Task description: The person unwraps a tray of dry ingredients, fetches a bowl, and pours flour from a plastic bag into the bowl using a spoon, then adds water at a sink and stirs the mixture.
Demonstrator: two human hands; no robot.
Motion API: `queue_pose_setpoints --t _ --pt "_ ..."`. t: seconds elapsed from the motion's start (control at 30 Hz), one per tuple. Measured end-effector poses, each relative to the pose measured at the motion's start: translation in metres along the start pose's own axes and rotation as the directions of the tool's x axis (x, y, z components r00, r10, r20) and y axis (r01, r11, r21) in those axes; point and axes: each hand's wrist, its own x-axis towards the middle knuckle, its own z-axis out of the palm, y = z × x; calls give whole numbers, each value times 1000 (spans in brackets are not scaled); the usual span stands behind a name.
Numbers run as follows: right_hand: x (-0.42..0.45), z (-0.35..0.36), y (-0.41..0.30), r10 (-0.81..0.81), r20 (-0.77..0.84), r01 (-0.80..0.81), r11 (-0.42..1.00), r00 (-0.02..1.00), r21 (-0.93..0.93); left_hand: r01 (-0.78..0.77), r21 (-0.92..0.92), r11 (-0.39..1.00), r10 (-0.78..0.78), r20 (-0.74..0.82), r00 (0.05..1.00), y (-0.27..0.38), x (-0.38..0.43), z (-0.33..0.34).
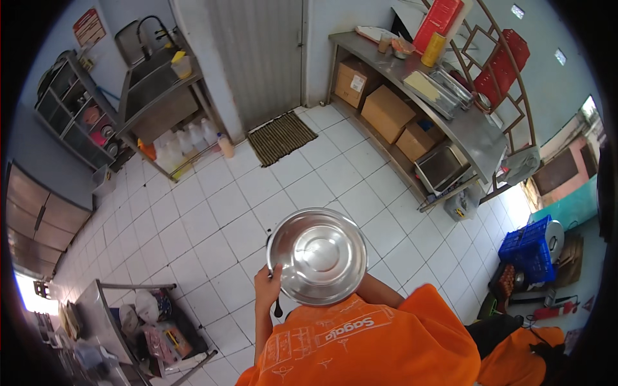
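A wide, shiny stainless steel bowl (pixel 321 248) is held in front of my orange shirt, its inside facing up. My left hand (pixel 268 285) grips the left rim, with the thumb over the edge. Below that hand sticks out the dark end of a handle (pixel 278 310), pinned against the bowl; what it belongs to is hidden. My right forearm (pixel 381 289) runs in behind the bowl's lower right side, and the bowl hides the right hand itself. Nothing can be made out inside the bowl except reflections.
White floor tiles (pixel 203 227) lie ahead, with a striped mat (pixel 281 138) before a grey door (pixel 263 53). A steel sink (pixel 157 77) stands far left. A steel table (pixel 386 58) with cardboard boxes (pixel 388 112) underneath is at right, near a blue crate (pixel 526 251). A metal cart (pixel 108 323) stands lower left.
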Motion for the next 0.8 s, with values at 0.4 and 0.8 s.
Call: queue_pose_setpoints --t 0.4,0.8 --pt "60 -251 -76 -38 -196 48 998 980 47 -10 95 995 -9 202 979 92 240 96" --pt "-2 -434 -28 756 -618 -344 651 217 676 -59 203 977 69 -46 997 206 586 117"
